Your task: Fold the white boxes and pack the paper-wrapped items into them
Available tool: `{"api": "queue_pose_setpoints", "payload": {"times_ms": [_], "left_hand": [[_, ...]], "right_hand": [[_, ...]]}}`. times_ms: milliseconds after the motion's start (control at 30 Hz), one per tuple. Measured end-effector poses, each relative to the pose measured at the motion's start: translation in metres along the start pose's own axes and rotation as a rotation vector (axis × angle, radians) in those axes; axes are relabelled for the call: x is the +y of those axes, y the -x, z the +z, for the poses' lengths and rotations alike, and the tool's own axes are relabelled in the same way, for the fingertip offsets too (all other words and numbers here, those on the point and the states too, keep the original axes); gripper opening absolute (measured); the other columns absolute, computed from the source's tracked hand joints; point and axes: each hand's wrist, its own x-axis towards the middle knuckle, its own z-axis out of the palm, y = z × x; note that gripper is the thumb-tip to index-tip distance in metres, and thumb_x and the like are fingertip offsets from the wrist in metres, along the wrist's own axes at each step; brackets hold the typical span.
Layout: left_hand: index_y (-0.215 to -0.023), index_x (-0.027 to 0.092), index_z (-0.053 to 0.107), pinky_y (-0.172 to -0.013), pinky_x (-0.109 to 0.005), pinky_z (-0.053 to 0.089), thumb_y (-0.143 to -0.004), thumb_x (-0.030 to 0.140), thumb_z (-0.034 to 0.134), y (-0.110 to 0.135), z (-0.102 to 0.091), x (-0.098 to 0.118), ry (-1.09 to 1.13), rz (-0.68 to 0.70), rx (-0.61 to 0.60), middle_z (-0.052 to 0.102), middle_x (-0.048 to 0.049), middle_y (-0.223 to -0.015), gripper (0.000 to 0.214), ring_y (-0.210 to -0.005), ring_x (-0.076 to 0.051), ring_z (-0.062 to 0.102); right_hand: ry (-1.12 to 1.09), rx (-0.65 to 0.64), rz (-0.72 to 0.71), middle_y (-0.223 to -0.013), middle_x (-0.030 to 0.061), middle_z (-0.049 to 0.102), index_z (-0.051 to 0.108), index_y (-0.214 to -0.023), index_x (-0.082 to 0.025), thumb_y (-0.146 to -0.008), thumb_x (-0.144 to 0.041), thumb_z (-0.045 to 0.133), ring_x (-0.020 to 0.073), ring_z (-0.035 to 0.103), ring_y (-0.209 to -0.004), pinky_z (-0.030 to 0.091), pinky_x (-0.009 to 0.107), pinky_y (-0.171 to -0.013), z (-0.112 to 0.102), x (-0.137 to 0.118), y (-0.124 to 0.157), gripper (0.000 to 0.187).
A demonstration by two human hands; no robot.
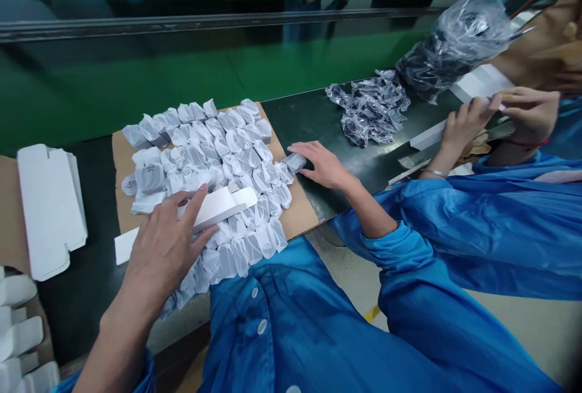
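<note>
My left hand (pixel 166 235) is closed around a narrow white cardboard box (pixel 217 206), whose end flap points right. Below that box lie rows of small grey blocks in thin white wrapping (pixel 200 153), spread over a brown cardboard sheet (pixel 302 208). At the right edge of the sheet, my right hand (pixel 321 164) has its thumb and fingers around one grey wrapped block (pixel 294 163). What is inside the wrapping cannot be made out.
Flat white cartons (pixel 50 211) are stacked at the left, above more white boxes (pixel 20 332). Black items in clear plastic bags (pixel 375 108) lie on the dark table, beside a large clear bag (pixel 459 41). At right, a co-worker's hands (pixel 470 123) handle a white carton.
</note>
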Motion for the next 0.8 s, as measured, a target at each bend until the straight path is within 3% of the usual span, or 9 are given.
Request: {"api": "queue_pose_setpoints", "payload": {"times_ms": [133,233,367,500,667,800], "left_hand": [[-0.146,0.013,0.044,-0.085,-0.051,0.051,-0.094,0.042,0.054,0.005,-0.009,0.005,-0.042,0.020,0.090,0.055,-0.0231,-0.131,0.061,-0.109,-0.042,0.057],[-0.143,0.015,0.048,-0.087,-0.047,0.051,-0.096,0.040,0.052,0.003,-0.015,0.013,-0.038,0.093,0.075,0.059,-0.0197,-0.129,0.053,-0.110,-0.037,0.058],[-0.149,0.019,0.043,-0.092,-0.047,0.051,-0.097,0.032,0.052,-0.014,-0.015,0.024,-0.027,0.145,-0.079,0.053,-0.0204,-0.140,0.055,-0.122,-0.037,0.054],[-0.147,0.032,0.048,-0.094,-0.051,0.050,-0.098,0.022,0.044,-0.026,-0.013,0.024,0.054,0.121,-0.188,0.051,-0.0177,-0.138,0.050,-0.126,-0.037,0.050],[-0.142,0.037,0.053,-0.104,-0.059,0.042,-0.098,0.027,0.046,-0.023,-0.014,0.012,0.251,0.179,-0.251,0.038,-0.0129,-0.154,0.046,-0.138,-0.037,0.040],[-0.139,0.044,0.053,-0.099,-0.056,0.045,-0.099,0.016,0.033,-0.017,-0.016,0.004,0.243,0.258,-0.301,0.039,-0.0082,-0.155,0.053,-0.139,-0.033,0.042]], "right_hand": [[0.022,-0.033,0.086,-0.114,0.0059,0.074,0.069,-0.118,-0.019,-0.092,-0.032,0.056,0.0226,0.067,-0.102,0.050,0.033,-0.090,0.000,0.002,-0.020,0.032],[0.095,0.021,0.228,-0.097,0.0102,0.075,0.072,-0.107,-0.014,-0.097,-0.031,0.045,0.0248,0.069,-0.088,0.049,0.033,-0.077,-0.001,0.009,-0.028,0.033],[0.230,0.095,0.335,-0.112,0.0155,0.071,0.066,-0.117,-0.015,-0.099,-0.033,0.041,0.0307,0.066,-0.100,0.046,0.038,-0.081,-0.001,0.004,-0.023,0.036],[0.295,0.012,0.301,-0.115,0.0138,0.069,0.065,-0.119,-0.018,-0.092,-0.041,0.058,0.0325,0.061,-0.108,0.047,0.038,-0.083,0.003,-0.012,-0.012,0.036],[0.341,-0.014,0.310,-0.119,0.0184,0.065,0.059,-0.127,-0.014,-0.088,-0.024,0.058,0.0358,0.057,-0.113,0.048,0.043,-0.087,0.009,-0.018,-0.015,0.040],[0.314,-0.004,0.317,-0.120,0.0198,0.064,0.061,-0.126,-0.011,-0.086,-0.017,0.057,0.0371,0.057,-0.114,0.049,0.045,-0.089,0.002,-0.018,-0.021,0.041]]}}
